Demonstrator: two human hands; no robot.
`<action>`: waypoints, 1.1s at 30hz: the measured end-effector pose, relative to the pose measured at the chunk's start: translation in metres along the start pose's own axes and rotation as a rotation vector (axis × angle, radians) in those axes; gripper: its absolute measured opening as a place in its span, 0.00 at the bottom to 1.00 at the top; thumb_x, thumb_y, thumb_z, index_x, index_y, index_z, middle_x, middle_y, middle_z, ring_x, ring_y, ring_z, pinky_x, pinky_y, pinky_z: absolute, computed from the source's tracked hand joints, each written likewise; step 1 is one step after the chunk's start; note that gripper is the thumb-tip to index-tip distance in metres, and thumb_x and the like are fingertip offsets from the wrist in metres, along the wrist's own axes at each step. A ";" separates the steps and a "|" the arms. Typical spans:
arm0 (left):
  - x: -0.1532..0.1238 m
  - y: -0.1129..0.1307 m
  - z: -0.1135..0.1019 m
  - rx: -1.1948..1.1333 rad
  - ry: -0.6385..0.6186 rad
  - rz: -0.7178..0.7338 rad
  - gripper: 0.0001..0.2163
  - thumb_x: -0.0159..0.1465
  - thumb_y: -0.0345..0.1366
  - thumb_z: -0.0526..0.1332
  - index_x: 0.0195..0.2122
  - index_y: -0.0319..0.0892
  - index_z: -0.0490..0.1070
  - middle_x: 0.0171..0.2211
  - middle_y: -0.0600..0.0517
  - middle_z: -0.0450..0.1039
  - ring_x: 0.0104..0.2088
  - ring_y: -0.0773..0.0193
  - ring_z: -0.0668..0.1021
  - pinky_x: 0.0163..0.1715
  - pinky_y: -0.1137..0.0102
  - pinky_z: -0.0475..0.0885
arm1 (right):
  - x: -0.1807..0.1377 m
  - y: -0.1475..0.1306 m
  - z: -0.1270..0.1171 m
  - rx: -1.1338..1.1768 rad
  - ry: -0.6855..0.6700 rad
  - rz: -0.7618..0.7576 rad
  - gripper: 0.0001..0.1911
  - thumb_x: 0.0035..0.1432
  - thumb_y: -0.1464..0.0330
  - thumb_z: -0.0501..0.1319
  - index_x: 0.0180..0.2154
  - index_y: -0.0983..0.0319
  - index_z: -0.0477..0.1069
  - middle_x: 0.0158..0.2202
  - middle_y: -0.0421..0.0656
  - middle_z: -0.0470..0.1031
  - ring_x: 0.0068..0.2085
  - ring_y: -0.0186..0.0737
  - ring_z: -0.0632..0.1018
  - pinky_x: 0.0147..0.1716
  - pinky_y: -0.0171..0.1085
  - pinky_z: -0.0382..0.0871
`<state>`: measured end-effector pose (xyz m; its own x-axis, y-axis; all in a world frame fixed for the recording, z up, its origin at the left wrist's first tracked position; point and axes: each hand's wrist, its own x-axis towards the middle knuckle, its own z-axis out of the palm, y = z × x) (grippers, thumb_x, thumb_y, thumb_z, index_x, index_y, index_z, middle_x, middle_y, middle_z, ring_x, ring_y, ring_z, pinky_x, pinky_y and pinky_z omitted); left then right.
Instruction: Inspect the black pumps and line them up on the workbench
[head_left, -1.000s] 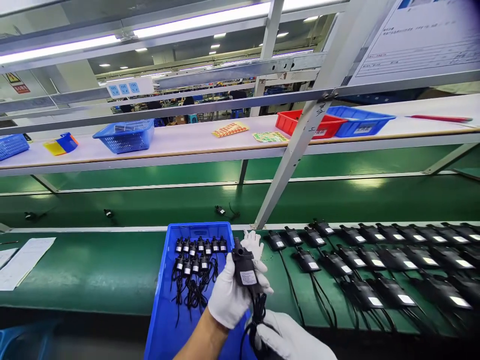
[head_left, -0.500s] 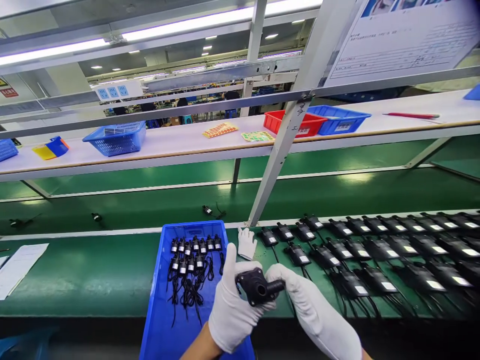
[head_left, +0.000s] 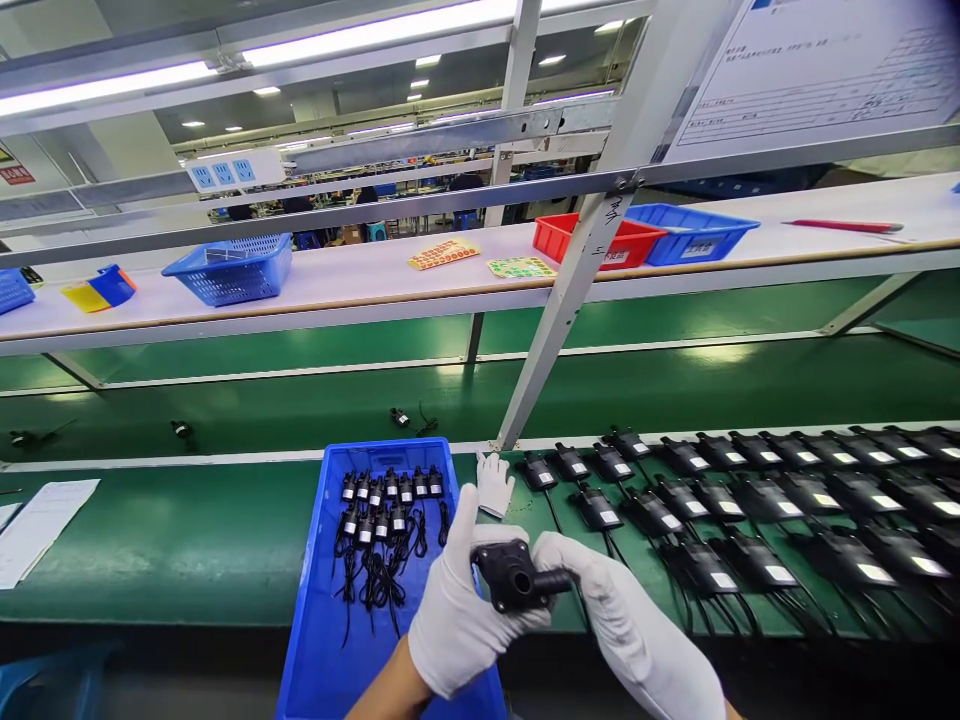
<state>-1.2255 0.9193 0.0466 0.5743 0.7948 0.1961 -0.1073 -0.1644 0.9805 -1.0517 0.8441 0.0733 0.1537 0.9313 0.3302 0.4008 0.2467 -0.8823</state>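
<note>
Both hands wear white gloves and meet just right of the blue tray [head_left: 319, 640]. My left hand [head_left: 454, 618] is closed round the body of a small black pump [head_left: 511, 574], thumb raised. My right hand [head_left: 622, 625] pinches the pump's short nozzle with its fingertips. The tray holds several identical small black pumps [head_left: 386, 500] with coiled black leads, lined up at its far end. On the green bench to the right lie several rows of larger black pumps [head_left: 750, 500] with white labels.
A spare white glove [head_left: 495, 482] lies beside the tray. A slanted metal post [head_left: 570, 290] rises behind it. Loose pumps [head_left: 401, 417] sit on the green conveyor. The upper shelf carries blue baskets [head_left: 229, 268], red [head_left: 592, 240] and blue bins and label sheets. Papers [head_left: 34, 525] lie at the left.
One second ago my left hand held the pump upright, label facing me, with my right hand low on its cable. The pump is now turned sideways and my right hand has come up to its nozzle.
</note>
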 end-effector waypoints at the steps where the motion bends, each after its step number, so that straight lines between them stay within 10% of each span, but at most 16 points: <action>1: 0.000 -0.001 0.000 -0.004 -0.002 0.005 0.54 0.60 0.42 0.78 0.80 0.52 0.44 0.50 0.48 0.83 0.47 0.54 0.86 0.57 0.53 0.80 | 0.001 0.001 0.000 0.002 -0.003 0.001 0.35 0.75 0.39 0.44 0.31 0.56 0.71 0.27 0.43 0.72 0.28 0.43 0.74 0.28 0.40 0.71; 33: -0.001 0.007 -0.001 -0.087 -0.018 -0.131 0.58 0.57 0.42 0.80 0.80 0.43 0.43 0.50 0.46 0.82 0.49 0.57 0.83 0.62 0.59 0.75 | 0.001 0.005 -0.003 0.099 -0.065 0.031 0.34 0.76 0.40 0.44 0.34 0.56 0.71 0.30 0.42 0.72 0.31 0.44 0.74 0.32 0.40 0.72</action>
<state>-1.2275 0.9185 0.0532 0.6022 0.7955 0.0674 -0.1006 -0.0082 0.9949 -1.0464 0.8458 0.0700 0.1047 0.9535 0.2827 0.3047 0.2398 -0.9218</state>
